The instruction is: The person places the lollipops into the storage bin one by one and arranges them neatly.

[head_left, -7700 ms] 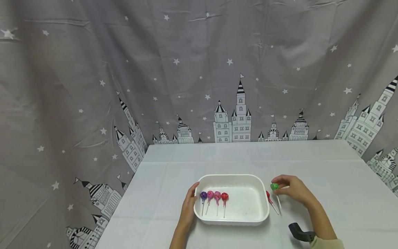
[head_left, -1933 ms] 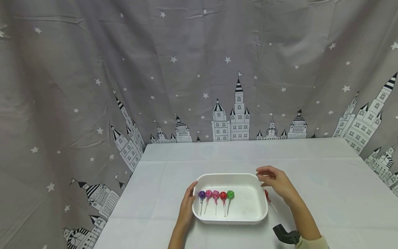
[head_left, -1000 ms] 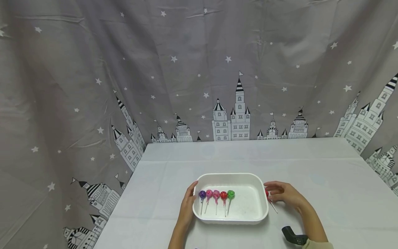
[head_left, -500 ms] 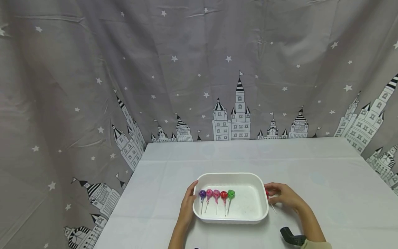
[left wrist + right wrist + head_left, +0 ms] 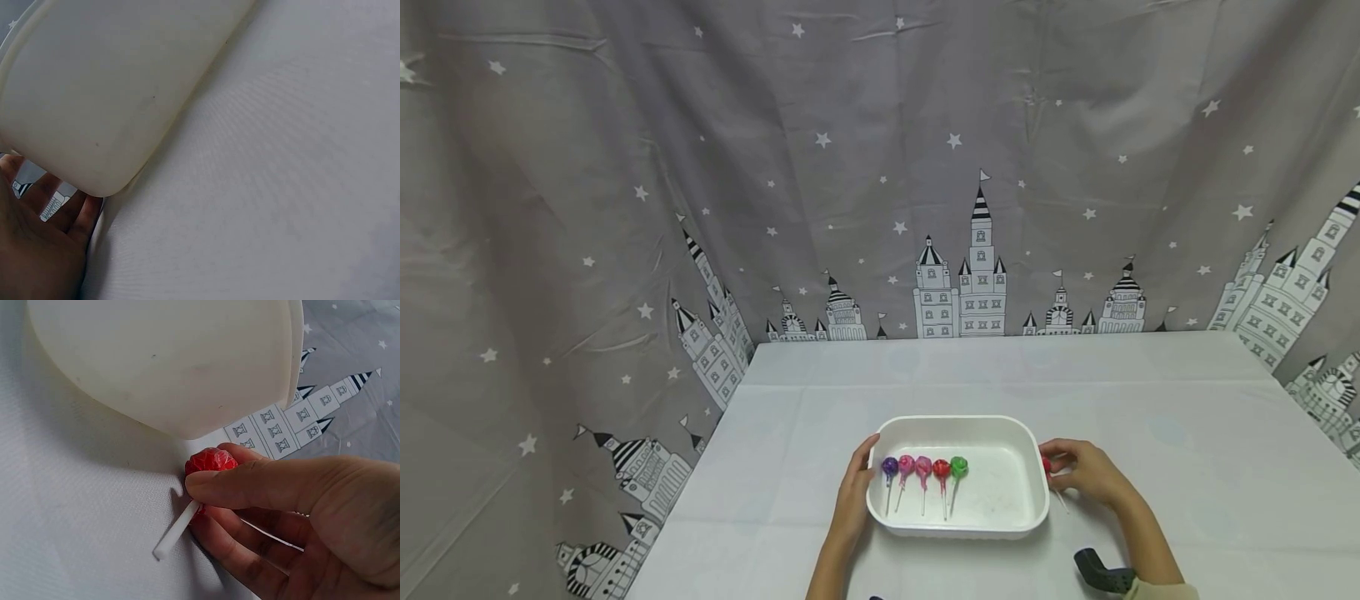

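The head camera looks forward and down from above the near edge of the surface point(image 5: 1187, 433), at a moderate distance, taking in the white tray point(image 5: 958, 427), both hands and the curtain point(image 5: 625, 167) behind. The left wrist camera sits very close and low by the left hand point(image 5: 31, 250), facing the tray's outer wall point(image 5: 112, 87). The right wrist camera, equally close, faces the tray's opposite wall point(image 5: 169, 362) past the right hand point(image 5: 300, 519); all three views share the tray and surface.

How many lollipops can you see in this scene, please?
6. Five lie in a row in the white tray: purple, pink, pink, red, green. The sixth, red lollipop, is pinched by the right hand beside the tray.
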Tool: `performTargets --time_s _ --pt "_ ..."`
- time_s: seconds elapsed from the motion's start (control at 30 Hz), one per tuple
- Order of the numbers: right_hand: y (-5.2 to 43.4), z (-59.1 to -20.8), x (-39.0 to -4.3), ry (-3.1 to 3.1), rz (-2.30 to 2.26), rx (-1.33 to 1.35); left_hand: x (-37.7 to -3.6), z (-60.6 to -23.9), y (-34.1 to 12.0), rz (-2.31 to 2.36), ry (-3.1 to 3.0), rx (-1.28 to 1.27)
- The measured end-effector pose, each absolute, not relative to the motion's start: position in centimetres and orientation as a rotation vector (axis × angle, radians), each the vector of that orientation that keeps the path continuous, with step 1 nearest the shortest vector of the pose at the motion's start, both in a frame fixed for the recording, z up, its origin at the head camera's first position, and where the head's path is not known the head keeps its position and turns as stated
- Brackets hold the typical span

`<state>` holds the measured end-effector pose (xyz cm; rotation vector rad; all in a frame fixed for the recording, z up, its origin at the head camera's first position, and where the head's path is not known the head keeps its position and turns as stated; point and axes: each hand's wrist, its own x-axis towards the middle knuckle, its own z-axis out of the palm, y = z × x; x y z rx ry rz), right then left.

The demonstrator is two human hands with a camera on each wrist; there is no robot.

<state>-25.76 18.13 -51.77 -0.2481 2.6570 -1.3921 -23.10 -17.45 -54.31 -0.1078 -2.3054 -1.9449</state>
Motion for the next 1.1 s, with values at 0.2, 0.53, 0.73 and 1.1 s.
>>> performTargets --time_s 0.2,0.53,0.73,1.1 --pt "18.4 -51.7 -25.7 2.656 -1.404 -0.215 -23.1 -54.4 -17.5 -1.953 -2.306 -0.111" --pt "19.5 -50.4 -25.3 2.587 -1.540 -0.206 -23.3 -54.5 -17.6 -1.969 -2.301 -0.118" --pt "19.6 -49.6 -25.4 2.605 -1.562 -0.235 -22.6 -53.0 -17.2 -1.953 -2.308 -0.124" --pt "17.9 -47.3 -25.5 2.555 -1.678 -0.335 -23.3 -54.5 -17.5 -1.958 -2.300 -0.104"
